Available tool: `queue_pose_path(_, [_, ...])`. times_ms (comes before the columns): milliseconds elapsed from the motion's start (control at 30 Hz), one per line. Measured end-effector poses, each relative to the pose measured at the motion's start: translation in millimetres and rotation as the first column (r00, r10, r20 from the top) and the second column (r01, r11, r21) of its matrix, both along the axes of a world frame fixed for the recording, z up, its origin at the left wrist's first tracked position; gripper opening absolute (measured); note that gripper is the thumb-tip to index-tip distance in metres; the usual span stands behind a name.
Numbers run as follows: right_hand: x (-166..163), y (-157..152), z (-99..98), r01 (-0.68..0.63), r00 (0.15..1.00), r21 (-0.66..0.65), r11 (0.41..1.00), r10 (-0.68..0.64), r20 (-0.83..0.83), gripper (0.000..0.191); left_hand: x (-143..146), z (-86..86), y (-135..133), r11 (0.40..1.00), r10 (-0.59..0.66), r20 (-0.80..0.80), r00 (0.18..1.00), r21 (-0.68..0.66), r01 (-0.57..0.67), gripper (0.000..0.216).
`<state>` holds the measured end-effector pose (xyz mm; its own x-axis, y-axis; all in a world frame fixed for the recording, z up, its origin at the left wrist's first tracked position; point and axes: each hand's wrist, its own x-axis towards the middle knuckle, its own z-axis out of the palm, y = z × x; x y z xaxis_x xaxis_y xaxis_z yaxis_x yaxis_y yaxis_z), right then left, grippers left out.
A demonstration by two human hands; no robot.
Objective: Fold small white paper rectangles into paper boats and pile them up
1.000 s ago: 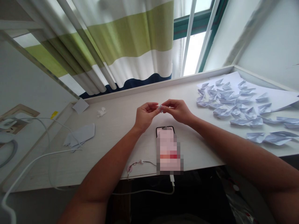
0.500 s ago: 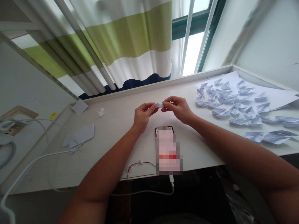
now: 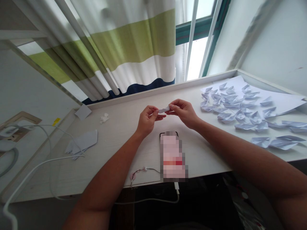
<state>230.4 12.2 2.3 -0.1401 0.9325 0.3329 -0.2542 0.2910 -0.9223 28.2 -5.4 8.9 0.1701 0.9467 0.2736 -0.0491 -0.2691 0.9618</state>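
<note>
My left hand point(image 3: 146, 119) and my right hand point(image 3: 182, 111) are raised a little above the white desk point(image 3: 120, 134), near its middle. Both pinch one small folded piece of white paper point(image 3: 164, 110) between thumb and fingers, the left hand at its left end, the right hand at its right end. A phone point(image 3: 173, 156) lies flat on the desk just below my hands, plugged into a white cable point(image 3: 153, 200).
Several folded paper boats point(image 3: 236, 108) lie spread over white sheets at the right. A small stack of cut paper point(image 3: 82, 142) lies at the left, with a crumpled scrap point(image 3: 104, 118) and a paper square point(image 3: 82, 111) behind it. A striped curtain point(image 3: 124, 48) and window stand beyond the desk.
The small paper has been pulled out longer between my fingers, and my hands have shifted slightly. The phone and the boats have not moved.
</note>
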Motion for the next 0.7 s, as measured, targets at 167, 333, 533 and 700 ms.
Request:
queue_pose_path(167, [-2.0, -1.0, -0.4, -0.026, 1.000, -0.011, 1.000, 0.026, -0.010, 0.042, 3.0, -0.3, -1.8, 1.000, 0.002, 0.027, 1.000, 0.015, -0.003, 0.051])
queue_pose_path(333, [-2.1, -3.1, 0.4, -0.080, 0.997, -0.005, 0.997, 0.080, 0.005, 0.046, 2.2, -4.1, 2.6, 0.994, 0.090, 0.055, 0.994, 0.055, -0.093, 0.051])
queue_pose_path(533, [-1.1, -4.6, 0.6, -0.120, 0.992, 0.060, 0.991, 0.118, 0.043, 0.046, 1.7, -0.7, 0.9, 0.986, 0.146, 0.066, 0.987, 0.072, -0.150, 0.048])
queue_pose_path(700, [-0.6, -5.4, 0.4, -0.037, 0.986, 0.138, 0.990, 0.013, 0.166, 0.050, 3.9, 2.6, -3.4, 0.994, 0.095, 0.090, 0.991, 0.044, -0.100, 0.047])
